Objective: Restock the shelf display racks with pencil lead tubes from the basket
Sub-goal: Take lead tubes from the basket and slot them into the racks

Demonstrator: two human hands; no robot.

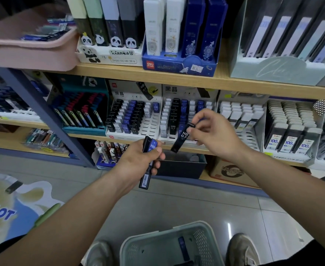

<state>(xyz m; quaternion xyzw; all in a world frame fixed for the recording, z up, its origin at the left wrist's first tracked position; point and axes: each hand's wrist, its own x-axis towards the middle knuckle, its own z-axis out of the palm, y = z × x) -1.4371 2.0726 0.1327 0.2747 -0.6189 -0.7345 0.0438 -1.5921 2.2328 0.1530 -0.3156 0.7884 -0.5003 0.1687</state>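
My left hand (138,160) grips a small bundle of lead tubes (148,162), blue and black, marked HB, held upright in front of the middle shelf. My right hand (213,131) pinches one black lead tube (181,140) marked HB 0.7 by its top, tilted, just in front of the right display rack (188,116). The left display rack (132,116) holds rows of black, blue and white tubes, with bare slots at its front right. A pale green basket (169,244) stands on the floor between my shoes, with a blue tube (182,248) inside.
A pink tray (29,48) sits on the upper shelf at left. Boxes of pencil cases line the upper shelf. White eraser racks (240,116) stand right of the lead racks. A dark bin (180,166) sits on the bottom shelf below my hands. A blue shelf post (42,116) slants at left.
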